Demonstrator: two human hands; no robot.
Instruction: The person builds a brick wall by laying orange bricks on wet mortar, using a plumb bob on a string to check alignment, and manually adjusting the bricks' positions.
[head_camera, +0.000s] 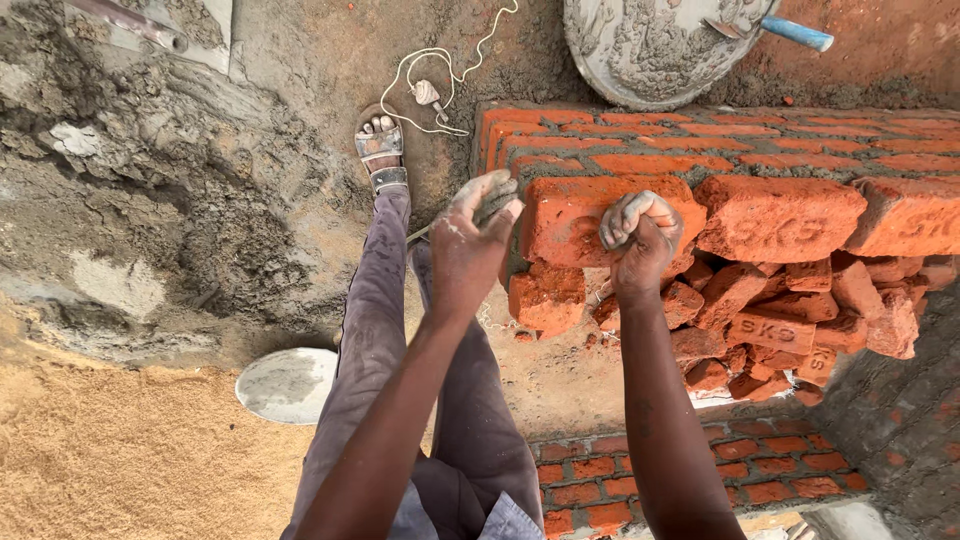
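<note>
- A red brick is sitting at the end of the top course of a brick wall, directly between the two hands and touching both.
- The left hand is pressing against the brick's outer end, fingers curled loosely and smeared with grey mortar; whether a thin tool is tucked under those fingers I cannot tell.
- The right hand is resting on the brick's near face in a closed fist, knuckles up; nothing is visibly gripped inside it.
- By the look of it, the step in hand is seating this end brick: nudging it level and flush with its neighbours in the mortar bed.
- The next move is likely calling for small taps or pushes, keeping the end flush with the wall below.
- Just beyond the right hand, a second rough brick is continuing the same course.
- Below the hands, a heap of broken brick pieces is lying against the wall.
- Past the left hand, a sandalled foot is standing on the grey ground, near a tangle of white string.
- Far beyond the hands, a round mortar pan is holding wet cement, with a blue-handled trowel at its rim.
- Nearer the body, left of the left arm, another round pan is lying beside sand.
</note>
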